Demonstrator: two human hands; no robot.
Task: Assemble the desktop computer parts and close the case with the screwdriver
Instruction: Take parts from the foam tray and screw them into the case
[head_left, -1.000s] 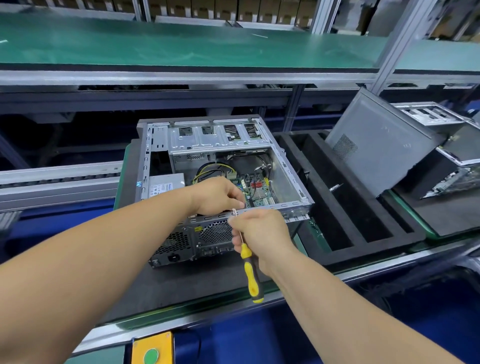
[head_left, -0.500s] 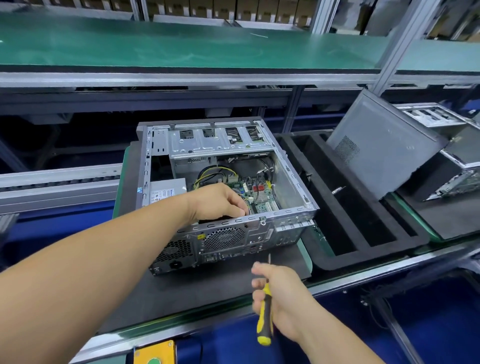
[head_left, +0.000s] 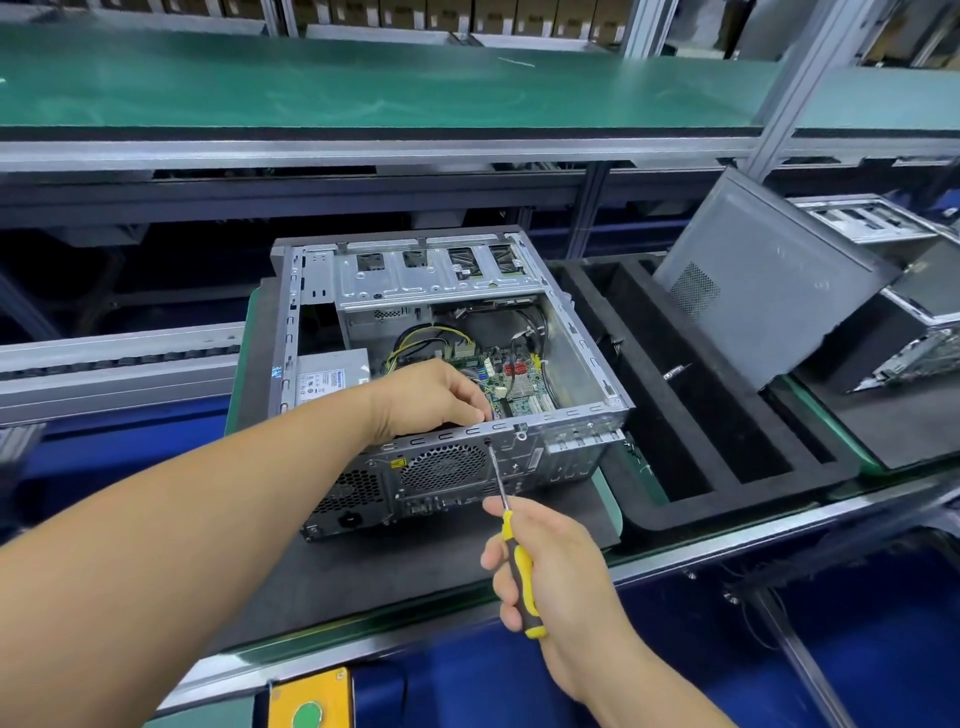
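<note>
Right hand (head_left: 558, 566) grips screwdriver (head_left: 511, 540); left hand (head_left: 431, 397) curled on case (head_left: 582, 364) rim.

Left of frame centre, a white label (head_left: 323, 382) on the power supply (head_left: 332, 364) carries print too small to read. A yellow warning sticker (head_left: 397, 462) sits on the case's rear panel (head_left: 441, 473).

Bright, even overhead light — soft shadows, wide-angle bending at the edges, slight blur throughout.
</note>
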